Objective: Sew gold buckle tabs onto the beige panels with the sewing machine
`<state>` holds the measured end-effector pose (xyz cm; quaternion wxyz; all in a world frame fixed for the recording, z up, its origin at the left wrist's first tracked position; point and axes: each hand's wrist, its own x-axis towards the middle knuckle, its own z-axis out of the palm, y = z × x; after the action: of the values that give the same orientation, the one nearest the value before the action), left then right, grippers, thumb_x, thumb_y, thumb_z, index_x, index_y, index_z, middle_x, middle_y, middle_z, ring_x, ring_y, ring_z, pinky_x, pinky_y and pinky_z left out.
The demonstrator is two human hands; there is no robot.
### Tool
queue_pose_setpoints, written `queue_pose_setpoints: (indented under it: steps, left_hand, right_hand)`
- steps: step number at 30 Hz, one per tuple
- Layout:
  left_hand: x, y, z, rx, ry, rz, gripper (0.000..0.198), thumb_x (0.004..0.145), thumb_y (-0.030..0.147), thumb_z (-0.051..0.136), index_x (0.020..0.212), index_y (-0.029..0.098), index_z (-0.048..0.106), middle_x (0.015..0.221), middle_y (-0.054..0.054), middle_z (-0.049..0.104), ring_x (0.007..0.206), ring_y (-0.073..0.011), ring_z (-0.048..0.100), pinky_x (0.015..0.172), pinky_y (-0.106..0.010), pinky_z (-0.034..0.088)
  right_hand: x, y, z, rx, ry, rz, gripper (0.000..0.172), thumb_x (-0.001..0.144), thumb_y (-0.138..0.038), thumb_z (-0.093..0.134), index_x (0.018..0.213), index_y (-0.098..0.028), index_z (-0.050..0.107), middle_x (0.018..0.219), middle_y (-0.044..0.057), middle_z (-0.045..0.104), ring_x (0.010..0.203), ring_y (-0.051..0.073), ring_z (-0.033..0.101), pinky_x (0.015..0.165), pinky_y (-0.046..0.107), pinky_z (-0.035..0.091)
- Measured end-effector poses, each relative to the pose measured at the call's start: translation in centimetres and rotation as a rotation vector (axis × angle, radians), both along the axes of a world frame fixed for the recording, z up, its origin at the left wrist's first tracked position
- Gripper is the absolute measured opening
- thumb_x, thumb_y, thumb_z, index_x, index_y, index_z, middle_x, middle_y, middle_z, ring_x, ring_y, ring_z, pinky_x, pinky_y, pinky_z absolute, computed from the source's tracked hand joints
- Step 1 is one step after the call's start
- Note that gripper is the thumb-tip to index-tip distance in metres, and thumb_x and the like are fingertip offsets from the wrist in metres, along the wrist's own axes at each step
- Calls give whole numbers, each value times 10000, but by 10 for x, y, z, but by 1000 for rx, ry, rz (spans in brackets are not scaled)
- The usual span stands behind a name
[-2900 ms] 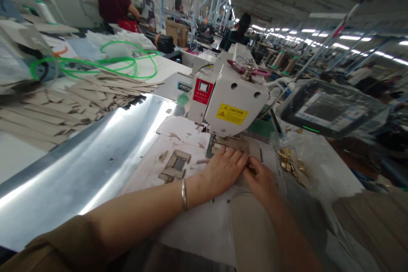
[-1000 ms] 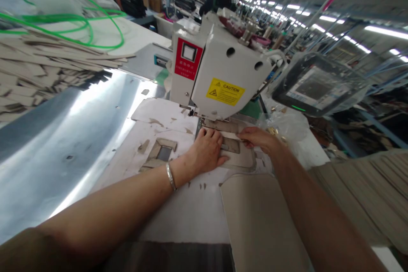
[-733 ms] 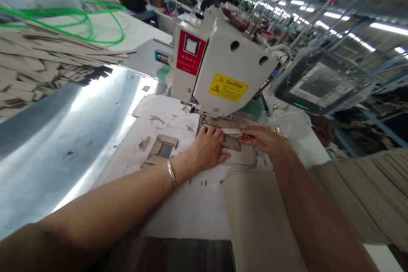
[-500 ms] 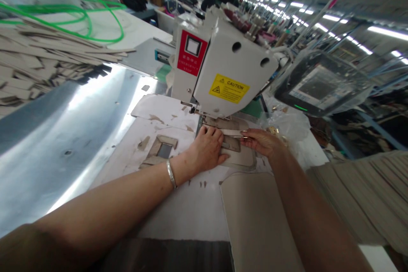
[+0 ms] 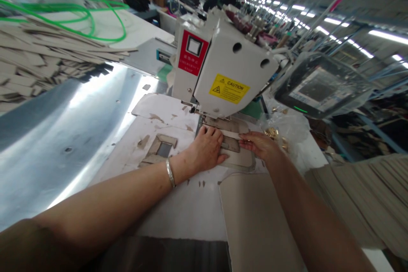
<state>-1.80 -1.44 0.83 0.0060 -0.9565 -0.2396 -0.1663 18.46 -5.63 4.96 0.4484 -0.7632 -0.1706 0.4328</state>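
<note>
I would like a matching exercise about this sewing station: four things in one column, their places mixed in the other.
1 left hand
2 green hose
3 caution label
4 bag of gold parts

A on the white machine head
B just right of the right hand
C flat on the beige piece
D by the stacked strips, far left

Pairs: 1-C, 2-D, 3-A, 4-B

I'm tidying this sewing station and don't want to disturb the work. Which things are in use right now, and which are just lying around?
In use: left hand, flat on the beige piece; right hand, at the small tab; sewing machine over both.
Lying about: green hose; heap of beige strips; bag of gold fittings; beige stack at right.
</note>
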Motion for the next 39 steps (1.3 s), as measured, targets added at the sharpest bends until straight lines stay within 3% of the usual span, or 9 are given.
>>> queue_pose_setpoints:
  steps: [7,13,17,25,29,39]
  left_hand:
    - [0,0,1,-10,5,-11,588,866,591,508,1137,75,590,1077,-152,583,1029,-333,482,917,-460,340]
    - [-1,0,1,-25,4,-19,598,876,583,501,1166,65,575,1092,-161,583,1031,-318,488,936,-458,334]
    - [-1,-1,1,-24,1,-13,608,879,582,495,1178,58,569,1107,-164,580,1055,-314,488,967,-460,329]
    - [41,-17,-1,-36,3,-141,509,909,472,487,1168,49,601,1123,-152,584,1082,-296,489,990,-402,364]
    - [52,-19,3,-80,12,-125,531,888,506,517,1148,53,611,1095,-152,594,1059,-296,505,969,-403,393]
    - [-15,-2,6,-52,-37,86,463,887,520,534,1066,99,604,1054,-130,598,1028,-279,541,954,-390,419]
  right_hand:
    - [-3,-1,-4,-10,-42,-9,251,772,26,681,652,-145,541,578,10,624,520,105,624,574,210,578]
    - [0,2,-6,-130,-235,131,252,805,-61,699,668,-158,511,475,-35,545,395,70,517,410,164,473]
    - [3,3,-5,-205,-248,204,247,802,-136,728,702,-166,504,470,-50,538,364,76,501,377,177,449]
    - [6,1,-10,-164,-201,227,200,832,-132,651,716,-178,495,477,-46,555,367,79,509,382,175,428]
    - [5,0,-13,-150,-183,222,182,846,-141,612,736,-193,477,479,-52,553,357,79,500,368,170,403]
    - [5,-3,-7,-158,-162,230,143,837,-146,623,772,-181,501,527,-13,607,402,114,574,421,211,478]
